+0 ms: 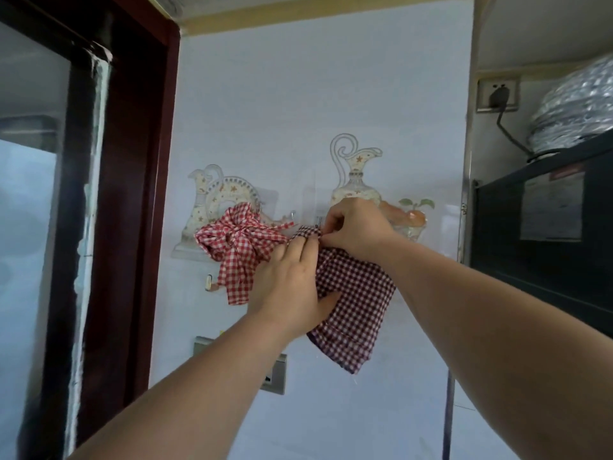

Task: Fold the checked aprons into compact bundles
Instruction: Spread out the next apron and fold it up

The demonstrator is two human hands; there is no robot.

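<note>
A dark red checked apron (356,310) hangs folded against the white wall, its lower corner pointing down. My left hand (292,287) holds it from the left, thumb tucked under a fold and fingers reaching up to its top edge. My right hand (356,229) pinches the apron's top edge near a clear wall hook (316,207). To the left, a bright red checked apron (237,249) hangs tied in a bundle from another hook, one tail dangling below.
A dark wooden door frame (146,194) with glass stands at the left. A black appliance (544,234) juts out at the right, with a silver foil duct (577,107) on top and a plugged wall socket (497,94) above. Switch plates (275,373) sit on the wall below.
</note>
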